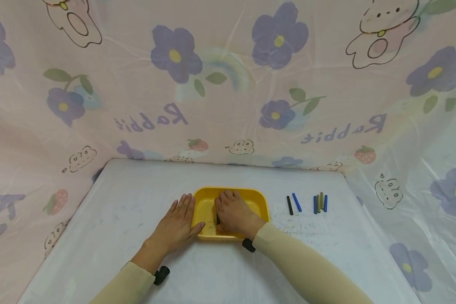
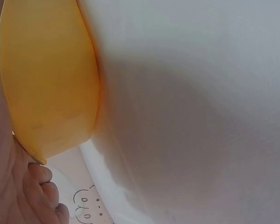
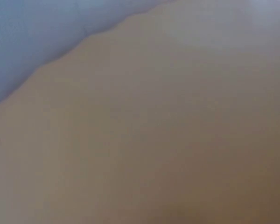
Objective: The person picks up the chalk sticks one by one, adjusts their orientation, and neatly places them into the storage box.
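Note:
A shallow yellow plastic tray (image 1: 258, 195) stands near the middle of the table. Along its left rim lies my left hand (image 1: 176, 226), fingers straight and thumb over the near left corner. The left wrist view shows the tray's outer wall (image 2: 51, 79) beside that hand's palm and fingers. Inside the tray, my right hand (image 1: 235, 213) reaches down with bent fingers and grips a dark object (image 1: 218, 219). Only a narrow dark side of it shows; the hand hides the rest. Small dark specks lie on the tray floor near it. A blurred tan surface fills most of the right wrist view.
Right of the tray lie a black stick (image 1: 290, 205) and a blue stick (image 1: 297, 202), crayon-like. Farther right is a group of several blue and olive sticks (image 1: 318, 203). The white table (image 1: 137, 190) bears faint marks. A printed curtain (image 1: 220, 105) stands behind and at both sides.

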`<state>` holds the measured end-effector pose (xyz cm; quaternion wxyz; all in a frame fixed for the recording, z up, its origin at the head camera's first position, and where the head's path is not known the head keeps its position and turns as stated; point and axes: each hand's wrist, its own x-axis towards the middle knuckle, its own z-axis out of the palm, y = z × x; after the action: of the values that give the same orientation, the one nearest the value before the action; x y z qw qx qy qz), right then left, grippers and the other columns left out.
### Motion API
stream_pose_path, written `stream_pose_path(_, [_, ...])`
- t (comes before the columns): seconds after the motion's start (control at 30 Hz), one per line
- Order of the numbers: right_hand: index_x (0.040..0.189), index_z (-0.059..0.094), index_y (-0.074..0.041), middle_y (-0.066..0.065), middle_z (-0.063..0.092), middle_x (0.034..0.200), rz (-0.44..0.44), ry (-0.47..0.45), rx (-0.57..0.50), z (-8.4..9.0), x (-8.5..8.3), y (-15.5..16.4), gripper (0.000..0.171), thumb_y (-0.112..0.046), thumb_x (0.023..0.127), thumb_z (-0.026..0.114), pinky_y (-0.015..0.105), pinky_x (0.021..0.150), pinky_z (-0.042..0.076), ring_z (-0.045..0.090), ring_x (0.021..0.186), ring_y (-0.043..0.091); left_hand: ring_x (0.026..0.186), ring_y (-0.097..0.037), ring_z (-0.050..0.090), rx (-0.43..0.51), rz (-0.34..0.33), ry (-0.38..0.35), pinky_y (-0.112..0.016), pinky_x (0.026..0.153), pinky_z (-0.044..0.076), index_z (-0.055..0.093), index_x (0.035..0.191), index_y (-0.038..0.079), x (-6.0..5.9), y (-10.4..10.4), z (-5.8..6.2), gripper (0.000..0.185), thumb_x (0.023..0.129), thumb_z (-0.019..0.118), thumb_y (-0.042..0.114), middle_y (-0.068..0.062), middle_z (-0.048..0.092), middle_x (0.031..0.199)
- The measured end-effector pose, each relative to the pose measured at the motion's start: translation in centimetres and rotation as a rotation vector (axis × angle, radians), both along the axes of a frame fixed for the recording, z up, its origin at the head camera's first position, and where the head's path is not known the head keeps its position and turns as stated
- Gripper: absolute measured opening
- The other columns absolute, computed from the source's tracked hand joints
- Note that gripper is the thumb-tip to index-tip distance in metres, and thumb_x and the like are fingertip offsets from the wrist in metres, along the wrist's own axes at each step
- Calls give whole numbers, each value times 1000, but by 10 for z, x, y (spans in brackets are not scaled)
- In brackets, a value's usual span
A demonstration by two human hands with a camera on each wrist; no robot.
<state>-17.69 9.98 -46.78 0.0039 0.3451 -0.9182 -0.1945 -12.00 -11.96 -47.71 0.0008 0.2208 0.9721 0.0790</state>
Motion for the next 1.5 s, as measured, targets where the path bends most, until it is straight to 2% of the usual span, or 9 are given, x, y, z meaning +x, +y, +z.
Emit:
stream_pose_path(0.13, [117,62,-11,2,57,103,-14,-27,-22,-1,-1,1,65,-70,88,70,32,84,44,50,99,21,160,-41,27,4,-7,12,-57,130,25,27,162,-10,-1,0,-1,87,108,51,54,-28,27,170])
stream_pose_path(0.3, [122,64,-11,3,60,110,-30,-86,-80,-1,-3,3,63,-64,90,73,33,87,46,52,102,20,159,-42,27,-1,-16,22,-57,130,26,27,162,-10,-1,-1,-2,87,109,50,54,-28,27,170])
stream_pose_path(0.63, [122,66,-10,2,60,108,-71,-153,-89,-1,-4,1,65,-64,87,75,34,88,45,51,101,20,160,-40,25,2,-14,15,-56,130,26,24,163,-10,-1,-2,-3,89,109,46,58,-27,25,171])
stream_pose_path(1.03, [122,67,-10,2,61,110,-86,-159,-88,-2,-4,0,67,-66,86,74,35,89,46,51,101,20,161,-40,23,14,-10,-1,-56,131,24,24,163,-9,-2,-2,-4,90,109,45,59,-26,24,172])
stream_pose_path(1.5, [120,66,-11,2,58,105,-90,-152,-89,-8,-6,1,70,-71,85,72,33,84,43,48,96,20,161,-40,24,19,-5,1,-56,131,24,23,163,-10,-1,-1,-5,88,110,45,56,-27,24,171])
